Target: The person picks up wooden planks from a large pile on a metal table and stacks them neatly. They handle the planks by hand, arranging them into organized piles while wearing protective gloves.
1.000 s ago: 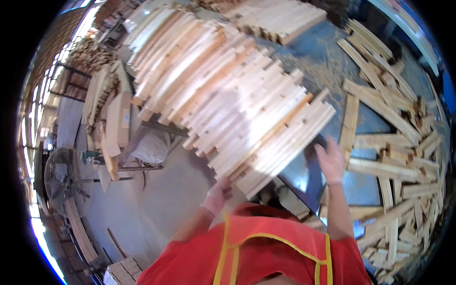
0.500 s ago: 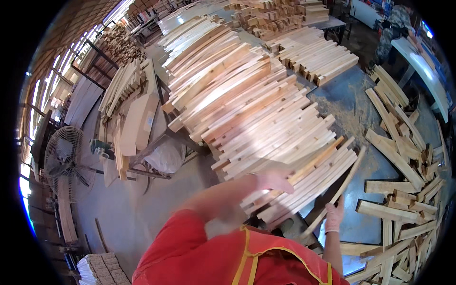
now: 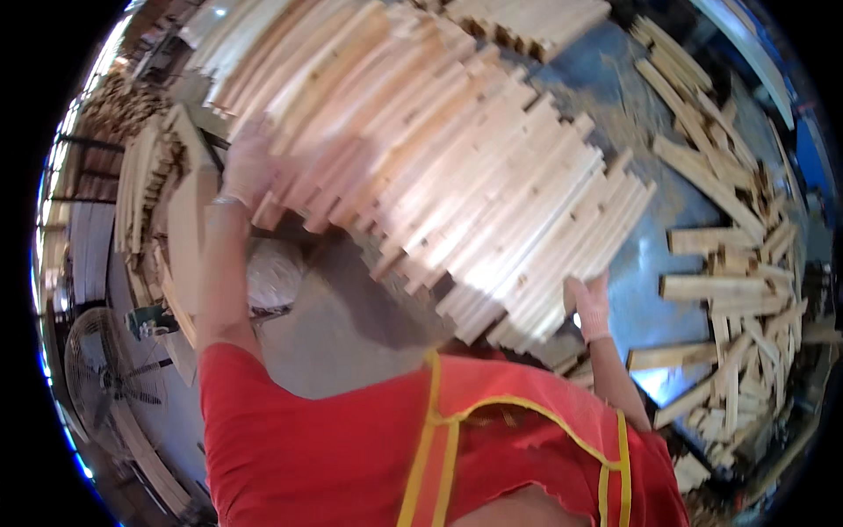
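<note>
A long row of pale wooden strips (image 3: pixel 492 167) lies side by side across the middle of the view, their ends uneven. My left hand (image 3: pixel 250 162), in a light glove, is stretched out to the far left part of the row, at the strips' left ends. Motion smears its fingers. At the near right corner of the row, my gloved right hand (image 3: pixel 591 306) rests against the outermost strip, thumb and fingers apart. That strip lies flush with the others, and nothing shows in the right palm.
Loose wood offcuts (image 3: pixel 729 290) are heaped on the right over a blue-grey metal surface (image 3: pixel 615 237). More boards (image 3: pixel 536 22) lie at the far side. On the left stand a floor fan (image 3: pixel 110 378) and a clear plastic bag (image 3: pixel 274 277) beside a stack of planks (image 3: pixel 136 189).
My left hand has swung from the near strips to the far left of the row. The curved strip my right hand held apart no longer stands off from the row. The view has shifted.
</note>
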{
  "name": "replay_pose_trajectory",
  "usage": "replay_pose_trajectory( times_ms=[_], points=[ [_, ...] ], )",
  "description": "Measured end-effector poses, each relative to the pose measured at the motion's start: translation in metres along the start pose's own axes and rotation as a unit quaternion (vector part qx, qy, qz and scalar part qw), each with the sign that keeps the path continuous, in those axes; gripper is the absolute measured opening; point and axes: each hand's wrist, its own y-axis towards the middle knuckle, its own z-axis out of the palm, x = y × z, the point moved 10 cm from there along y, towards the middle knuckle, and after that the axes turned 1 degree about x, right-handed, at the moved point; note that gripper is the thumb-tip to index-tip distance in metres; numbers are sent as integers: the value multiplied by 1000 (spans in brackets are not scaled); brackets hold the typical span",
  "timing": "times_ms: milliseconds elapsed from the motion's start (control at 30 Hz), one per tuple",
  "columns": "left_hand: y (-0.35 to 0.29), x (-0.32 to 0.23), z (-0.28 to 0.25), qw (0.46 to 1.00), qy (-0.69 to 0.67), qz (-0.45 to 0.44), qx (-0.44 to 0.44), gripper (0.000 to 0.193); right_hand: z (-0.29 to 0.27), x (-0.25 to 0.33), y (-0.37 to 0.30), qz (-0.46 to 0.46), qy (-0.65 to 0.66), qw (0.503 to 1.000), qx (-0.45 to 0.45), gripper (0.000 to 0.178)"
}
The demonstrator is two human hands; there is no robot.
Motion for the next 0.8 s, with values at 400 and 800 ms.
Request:
replay_pose_trajectory(
  times_ms=[400,800],
  points=[
    [-196,-58,23,902,-167,-348,-191,78,-13,-25,4,63,-173,981,59,123],
    [-383,-401,182,457,-575,-467,492,58,-96,20,51,19,-139,989,44,105]
  ],
)
